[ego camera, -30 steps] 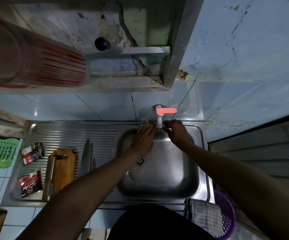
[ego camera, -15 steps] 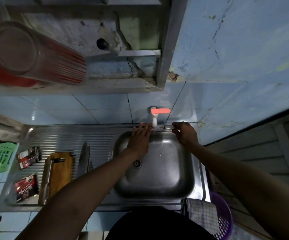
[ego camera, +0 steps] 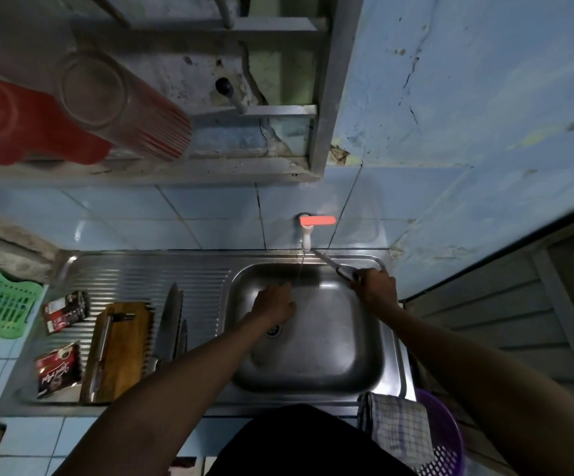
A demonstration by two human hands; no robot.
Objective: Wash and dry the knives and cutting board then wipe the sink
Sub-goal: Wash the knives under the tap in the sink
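Water runs from the white tap (ego camera: 306,239) with a red lever into the steel sink (ego camera: 313,365). My right hand (ego camera: 376,288) grips the handle of a knife (ego camera: 328,262) whose blade points up-left to the tap's spout. My left hand (ego camera: 273,302) hangs over the basin beside the stream, fingers loosely curled, holding nothing. On the ribbed drainboard (ego camera: 134,280) lie a wooden cutting board (ego camera: 120,348) with a knife (ego camera: 101,345) on it, and two more knives (ego camera: 170,321) just to its right.
Two dark sachets (ego camera: 65,310) lie at the drainboard's left. A green plastic rack (ego camera: 3,309) sits on the tiles further left. A checked cloth (ego camera: 395,431) hangs at the sink's front right over a purple basket (ego camera: 447,441). A glass (ego camera: 120,104) and red cup stand on the shelf above.
My right hand drew back to the right with the knife, blade tip now at the spout. My left hand dropped from the tap down into the basin, fingers curling.
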